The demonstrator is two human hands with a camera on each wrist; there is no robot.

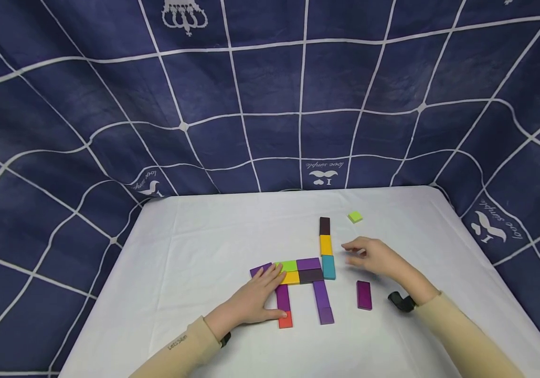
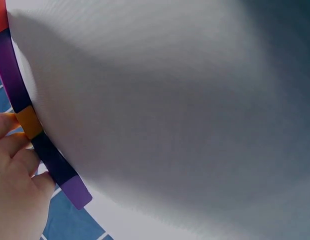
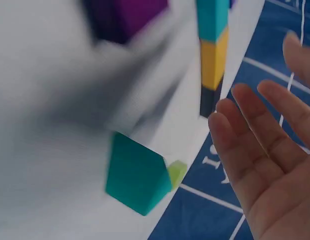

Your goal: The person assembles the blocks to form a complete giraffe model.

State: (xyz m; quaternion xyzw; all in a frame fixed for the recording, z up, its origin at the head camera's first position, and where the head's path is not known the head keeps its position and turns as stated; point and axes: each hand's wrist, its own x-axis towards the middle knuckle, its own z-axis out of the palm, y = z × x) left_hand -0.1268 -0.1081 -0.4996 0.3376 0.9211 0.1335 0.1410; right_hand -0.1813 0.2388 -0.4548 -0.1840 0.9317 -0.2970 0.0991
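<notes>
Flat coloured blocks lie edge to edge on a white cloth. My left hand (image 1: 256,296) rests with spread fingers on the left end of the pattern, by a lime block (image 1: 286,266) and a yellow block (image 1: 291,278). Its thumb touches a red block (image 1: 286,320) under a magenta block (image 1: 283,297). To the right, my right hand (image 1: 374,255) hovers with relaxed fingers and holds nothing. Nearest it stands a column of a teal block (image 1: 328,267), an amber block (image 1: 326,245) and a dark block (image 1: 325,226). The right wrist view also shows a loose teal block (image 3: 137,175).
A loose magenta block (image 1: 364,295) lies near the right forearm, and a small lime square (image 1: 355,217) sits farther back. Two purple blocks (image 1: 320,294) run down from the pattern's right end. A navy checked curtain (image 1: 270,105) surrounds the white table (image 1: 203,231).
</notes>
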